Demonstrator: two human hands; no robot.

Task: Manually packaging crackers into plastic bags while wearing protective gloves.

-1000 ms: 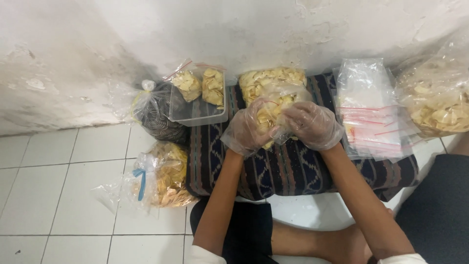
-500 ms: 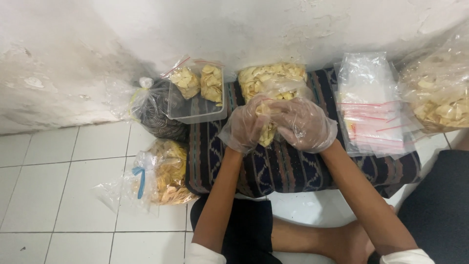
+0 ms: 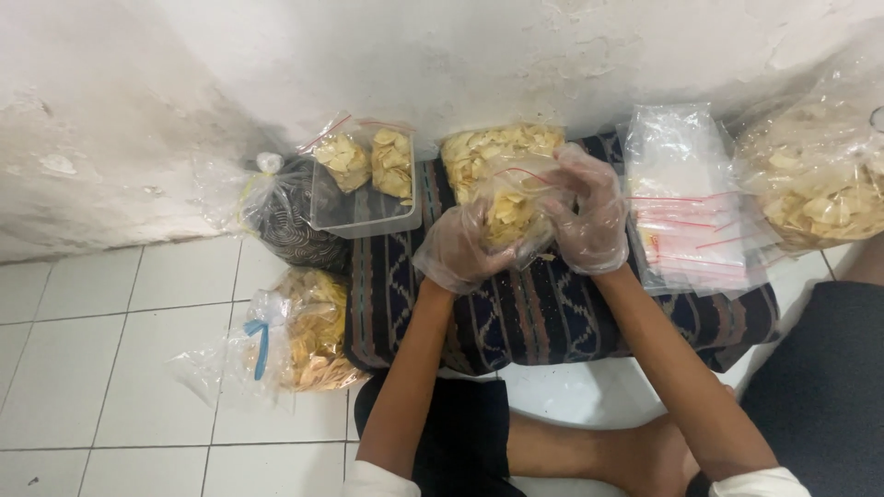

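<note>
Both my hands wear clear plastic gloves. My left hand [image 3: 458, 250] cups the lower side of a small clear zip bag of pale yellow chips [image 3: 512, 204]. My right hand [image 3: 590, 212] grips the same bag from the right, fingers up at its red-striped top edge. The bag is held above a dark patterned cushion [image 3: 543, 308]. Right behind it a larger open bag of the same chips [image 3: 479, 147] leans against the white wall.
A clear plastic tub [image 3: 361, 210] holding two small filled bags stands at the left of the cushion. A stack of empty zip bags [image 3: 692, 212] lies at the right, beside another big chip bag [image 3: 818, 189]. Two tied bags [image 3: 308, 336] sit on the white tiled floor.
My right hand has risen to the top of the small bag, and the left hand has slid lower under it. The bag now stands more upright.
</note>
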